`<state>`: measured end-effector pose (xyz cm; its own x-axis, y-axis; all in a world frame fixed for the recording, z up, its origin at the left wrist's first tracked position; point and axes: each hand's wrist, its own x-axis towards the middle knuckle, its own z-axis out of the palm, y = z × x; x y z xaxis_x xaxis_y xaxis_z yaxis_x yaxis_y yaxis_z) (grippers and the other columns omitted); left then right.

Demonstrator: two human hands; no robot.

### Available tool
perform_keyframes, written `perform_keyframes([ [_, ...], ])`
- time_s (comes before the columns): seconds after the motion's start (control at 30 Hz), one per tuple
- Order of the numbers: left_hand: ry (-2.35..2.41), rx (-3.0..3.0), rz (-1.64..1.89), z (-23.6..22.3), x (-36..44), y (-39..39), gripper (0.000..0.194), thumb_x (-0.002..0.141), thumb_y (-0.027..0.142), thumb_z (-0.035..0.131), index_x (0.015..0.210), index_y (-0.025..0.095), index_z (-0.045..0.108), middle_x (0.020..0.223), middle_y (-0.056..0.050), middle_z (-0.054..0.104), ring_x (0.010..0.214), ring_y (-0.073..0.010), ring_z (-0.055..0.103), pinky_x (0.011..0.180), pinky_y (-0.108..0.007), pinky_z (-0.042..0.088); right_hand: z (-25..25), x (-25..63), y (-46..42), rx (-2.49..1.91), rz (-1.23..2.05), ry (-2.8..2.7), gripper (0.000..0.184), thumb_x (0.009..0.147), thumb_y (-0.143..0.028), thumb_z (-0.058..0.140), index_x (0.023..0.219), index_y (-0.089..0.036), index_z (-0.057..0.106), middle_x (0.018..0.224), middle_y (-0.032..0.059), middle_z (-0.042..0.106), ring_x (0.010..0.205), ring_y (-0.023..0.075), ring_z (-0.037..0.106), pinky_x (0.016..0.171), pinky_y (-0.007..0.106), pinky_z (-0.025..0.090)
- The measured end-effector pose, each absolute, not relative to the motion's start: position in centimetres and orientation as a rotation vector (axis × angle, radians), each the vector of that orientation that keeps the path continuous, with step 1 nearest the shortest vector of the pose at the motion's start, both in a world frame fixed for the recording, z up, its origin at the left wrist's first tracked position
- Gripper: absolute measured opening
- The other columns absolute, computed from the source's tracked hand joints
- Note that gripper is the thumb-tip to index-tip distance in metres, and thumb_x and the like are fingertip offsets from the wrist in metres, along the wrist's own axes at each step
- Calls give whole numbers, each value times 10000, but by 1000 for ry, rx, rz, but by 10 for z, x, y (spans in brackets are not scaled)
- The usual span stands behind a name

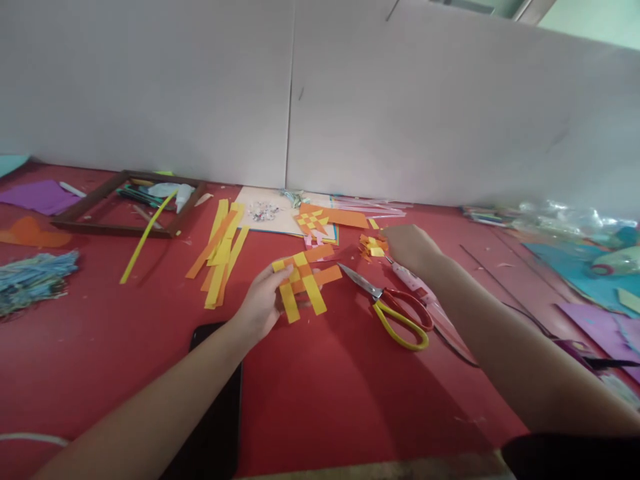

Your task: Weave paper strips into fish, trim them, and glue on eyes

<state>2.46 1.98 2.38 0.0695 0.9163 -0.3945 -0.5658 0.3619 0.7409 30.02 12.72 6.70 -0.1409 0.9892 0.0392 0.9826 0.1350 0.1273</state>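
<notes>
My left hand (263,303) pinches a woven piece of yellow and orange paper strips (305,280) just above the red table (325,393). My right hand (407,245) reaches further back, fingers curled round a smaller woven yellow and orange piece (374,247) lying on the table. Between my hands lie scissors (395,310) with red and yellow handles, blades pointing toward the woven piece.
Loose yellow and orange strips (223,250) lie left of centre. A wooden frame (125,203) with pens sits at the back left, a dark phone (220,407) under my left forearm. A cream sheet with another woven piece (313,221) lies by the white wall. Purple and blue papers (595,313) are right.
</notes>
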Motion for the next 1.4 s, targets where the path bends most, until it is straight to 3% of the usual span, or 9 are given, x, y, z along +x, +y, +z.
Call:
perform_keyframes([
  [0.07,960,467,1142,24,24,19,69,867,173,616,932,177,640,871,-62,748,688,-222,728,538,-358,619,73,297,120,2073,206,2302,133,910,-218,608,865,-129,696,917,113,702,948,262,664,838,419,518],
  [0.13,945,487,1108,24,24,18,72,874,172,610,939,180,639,899,-67,751,700,-217,727,543,-353,620,79,291,111,2152,231,2325,249,884,-199,591,650,-145,658,747,125,690,922,298,667,827,417,479],
  [0.27,882,534,1003,24,25,15,94,878,189,610,965,183,646,927,-85,752,745,-226,731,569,-349,619,77,267,79,2305,9,2568,344,956,-458,461,947,-199,688,938,78,734,914,221,677,784,342,498],
  [0.4,791,578,841,25,26,9,143,871,212,635,1005,177,668,1005,-118,744,789,-238,733,653,-393,625,63,240,37,2262,-1739,2643,474,816,-513,668,1156,-203,558,899,45,717,778,179,685,682,323,545],
  [0.67,599,772,664,25,19,0,376,753,497,745,907,155,724,837,-114,733,711,-241,703,635,-346,568,41,229,11,1970,-2751,2132,441,710,-333,794,1065,-204,568,676,-62,620,509,71,527,498,231,445],
  [0.93,758,764,620,22,26,-2,212,720,296,783,881,163,747,899,-71,724,784,-165,667,715,-265,528,39,241,8,1997,-2682,2003,460,690,-341,821,1062,-210,584,665,-73,598,455,52,473,437,209,368],
  [1.17,698,1013,329,21,21,-5,505,683,191,829,1144,230,627,955,-27,641,767,-126,616,619,-204,482,42,241,5,2104,-2201,2356,383,711,-359,781,1021,-220,606,734,-19,666,615,115,604,571,256,487],
  [1.33,734,1084,370,24,25,-7,265,731,249,801,966,190,694,839,-1,635,729,-112,575,641,-207,451,38,246,4,2057,-1962,2577,340,758,-429,735,1005,-219,633,855,35,704,751,165,671,699,317,541],
  [1.4,763,1065,403,22,27,-7,217,727,266,804,896,180,698,823,1,640,702,-111,568,643,-219,443,41,257,7,2220,-1571,2690,280,816,-451,671,974,-221,644,876,43,703,758,175,670,707,327,532],
])
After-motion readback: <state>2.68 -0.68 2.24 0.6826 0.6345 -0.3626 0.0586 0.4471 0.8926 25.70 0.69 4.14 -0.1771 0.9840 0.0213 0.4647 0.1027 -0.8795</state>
